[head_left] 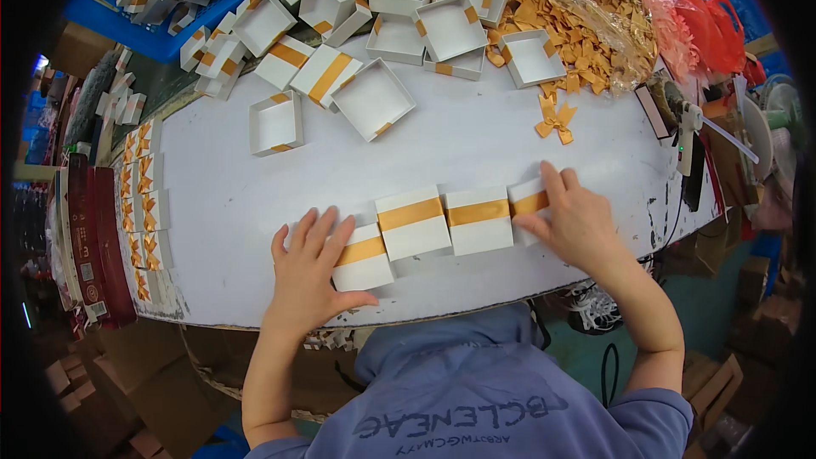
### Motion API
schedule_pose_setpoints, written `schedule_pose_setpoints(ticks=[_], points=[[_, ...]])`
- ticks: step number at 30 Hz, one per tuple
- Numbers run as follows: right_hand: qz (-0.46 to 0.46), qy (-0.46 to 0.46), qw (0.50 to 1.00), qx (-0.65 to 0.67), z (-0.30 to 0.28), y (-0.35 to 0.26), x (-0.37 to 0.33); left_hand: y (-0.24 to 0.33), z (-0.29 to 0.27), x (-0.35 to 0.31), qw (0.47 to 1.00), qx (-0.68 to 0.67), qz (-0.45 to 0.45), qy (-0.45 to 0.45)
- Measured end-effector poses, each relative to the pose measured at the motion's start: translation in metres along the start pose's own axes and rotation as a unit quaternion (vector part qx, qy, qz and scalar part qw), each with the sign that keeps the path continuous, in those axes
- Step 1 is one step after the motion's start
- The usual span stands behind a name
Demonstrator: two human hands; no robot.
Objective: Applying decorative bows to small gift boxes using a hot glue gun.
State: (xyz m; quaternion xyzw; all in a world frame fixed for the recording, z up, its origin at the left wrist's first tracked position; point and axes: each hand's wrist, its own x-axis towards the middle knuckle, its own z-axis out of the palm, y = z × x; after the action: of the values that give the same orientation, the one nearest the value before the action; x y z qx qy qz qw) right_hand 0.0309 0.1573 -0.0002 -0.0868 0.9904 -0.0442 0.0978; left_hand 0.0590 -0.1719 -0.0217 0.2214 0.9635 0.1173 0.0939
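Observation:
Four-sided white box lids with gold ribbon bands lie in a short row before me. At the row's left end, my left hand (310, 268) is spread open against the edge of one lid (365, 268), its thumb below the lid's lower corner. Two middle lids, one (414, 240) and another (481, 238), stand untouched between my hands. My right hand (578, 217) closes thumb and fingers over the rightmost lid (520, 195), hiding much of it. Beyond that hand lies a single gold ribbon bow (556, 119).
White box parts (395, 34) with gold bands heap along the far side, partly in a blue basket (110, 17). Gold bows (586, 34) spill from a clear bag at far right. Bow-topped boxes (153, 208) line the left edge. A glue gun (690, 119) sits at the right edge.

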Motion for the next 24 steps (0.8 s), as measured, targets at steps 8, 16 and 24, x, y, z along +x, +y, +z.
schedule_pose_setpoints(ticks=[8,16,24], points=[[-0.264,0.178,0.943,0.091,-0.025,-0.055,0.066,-0.057,-0.026,0.036,0.968,-0.122,-0.022,0.219],[-0.346,0.108,0.911,0.196,0.018,-0.108,0.141,-0.093,-0.015,0.075,0.855,-0.453,-0.149,0.202],[-0.027,-0.092,0.878,0.469,-0.013,-0.079,0.176,-0.125,-0.019,0.035,0.783,-0.502,-0.329,0.162]])
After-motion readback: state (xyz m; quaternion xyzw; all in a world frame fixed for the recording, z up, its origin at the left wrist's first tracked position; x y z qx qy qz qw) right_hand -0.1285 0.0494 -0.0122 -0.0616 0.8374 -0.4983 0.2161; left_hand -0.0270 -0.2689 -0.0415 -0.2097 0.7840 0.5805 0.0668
